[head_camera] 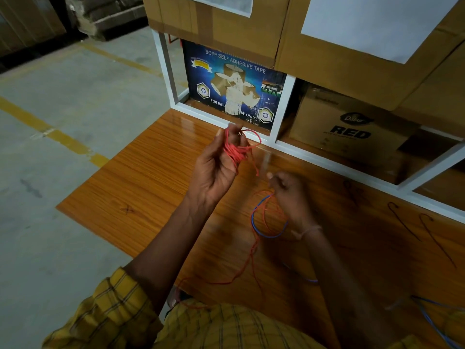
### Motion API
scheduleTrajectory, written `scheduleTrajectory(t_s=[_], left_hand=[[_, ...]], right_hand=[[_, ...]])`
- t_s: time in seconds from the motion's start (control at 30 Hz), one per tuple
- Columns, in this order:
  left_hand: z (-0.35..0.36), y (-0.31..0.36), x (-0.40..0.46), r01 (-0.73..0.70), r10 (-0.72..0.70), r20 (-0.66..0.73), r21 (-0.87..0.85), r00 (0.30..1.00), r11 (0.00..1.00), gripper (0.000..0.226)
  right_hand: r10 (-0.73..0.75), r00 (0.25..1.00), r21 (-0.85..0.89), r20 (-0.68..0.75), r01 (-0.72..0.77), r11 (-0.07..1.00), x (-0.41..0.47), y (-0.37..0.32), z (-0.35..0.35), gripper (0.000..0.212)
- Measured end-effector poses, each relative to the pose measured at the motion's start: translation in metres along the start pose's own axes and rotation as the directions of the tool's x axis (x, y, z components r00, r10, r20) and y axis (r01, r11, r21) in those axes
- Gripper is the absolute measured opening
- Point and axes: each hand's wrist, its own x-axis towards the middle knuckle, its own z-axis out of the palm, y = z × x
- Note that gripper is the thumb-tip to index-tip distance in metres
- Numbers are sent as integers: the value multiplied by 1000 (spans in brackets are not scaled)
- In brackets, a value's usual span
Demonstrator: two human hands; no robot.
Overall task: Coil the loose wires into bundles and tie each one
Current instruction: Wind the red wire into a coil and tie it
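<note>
Yellow checked shirt (pixel 226 328) fills the foreground as a person works at a wooden table (pixel 141 187) beside stacked cartons (pixel 327 34) and a white shelf (pixel 284 144) holding a blue tape box (pixel 231 89) and a brown box (pixel 347 122). Raised above the tabletop, the left hand (pixel 216 172) has its fingers curled round a red coil (pixel 236 149). Lower and nearer the shelf, the blurred right hand (pixel 289 195) pinches red wire (pixel 251 255) and blue wire (pixel 266 235), which loop beneath it; the red strand trails across the table toward the shirt. More blue wire (pixel 432 321) lies at far right.
</note>
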Motion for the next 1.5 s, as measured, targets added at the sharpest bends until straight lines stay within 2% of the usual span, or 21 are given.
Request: scheduleTrajectory(t_s=[0.07,0.13,0.23,0.3,0.37,0.4,0.47,0.53,0.6,0.63,0.77,0.83,0.9,1.0,1.07,1.13,1.2,1.27,1.33,1.43,1.5], left_hand=[[4,1,4,-38,39,-39,21,998,999,42],[5,-2,7,-60,69,-54,154,996,986,42],[-4,-8,9,-28,50,-49,382,998,924,60],[-10,-13,8,5,33,-60,552,998,834,71],[-11,-16,3,33,17,-61,729,998,684,79],[-12,-16,0,33,9,-46,829,999,558,82],[-16,-15,-4,0,-24,7,968,1000,251,78],[-27,-12,-4,-52,-81,53,999,995,9,68],[-32,-9,-4,-96,-114,82,987,990,-127,54],[-31,-8,-5,-120,-128,101,982,987,-146,50],[-22,-3,-7,-236,-175,204,953,963,-190,44],[-21,1,-8,-236,-200,200,956,959,-174,42],[-22,4,-9,-233,-204,198,959,959,-161,37],[-24,6,-12,-257,-199,219,948,955,-186,26],[-29,8,-12,-235,-192,193,946,962,-223,22],[-37,9,-12,-203,-204,156,951,966,-234,21],[-39,6,-16,-169,-242,125,971,962,-170,12],[-36,0,-22,-128,-273,102,989,957,-77,11],[-32,-6,-29,-84,-291,86,996,953,19,19],[-26,-8,-35,-46,-329,109,980,938,195,34],[-23,-7,-36,-26,-342,134,953,930,302,32]], right_hand=[[-62,990,-128,123,78,989,-10,-3,6,35],[-100,958,-190,268,154,970,-22,-14,6,31],[-83,895,-184,439,179,966,-34,-41,-7,18],[-52,842,-160,537,162,974,-37,-57,-20,10],[-32,811,-158,584,153,976,-37,-68,-36,29],[-11,805,-152,594,125,980,-36,-73,-44,34],[20,806,-100,592,49,994,-33,-85,-61,32],[6,840,-59,543,31,998,-26,-93,-73,21],[-45,892,-5,449,53,999,-15,-95,-81,13],[-60,914,35,402,50,998,-11,-96,-82,11],[-41,973,143,229,8,990,-3,-88,-77,14],[-26,991,125,134,9,992,-1,-85,-74,12],[55,994,230,91,-74,970,4,-81,-76,13],[167,972,518,166,-230,824,9,-76,-85,21],[118,984,662,136,-179,727,11,-71,-90,11],[96,993,724,66,-113,680,17,-66,-94,15],[84,996,670,-15,-52,740,24,-64,-95,21],[58,994,511,-96,0,860,33,-57,-90,22],[-4,990,317,-139,48,947,40,-48,-80,21],[-114,982,38,-148,120,992,45,-27,-60,12],[-137,972,-53,-189,129,990,47,-18,-47,16]])
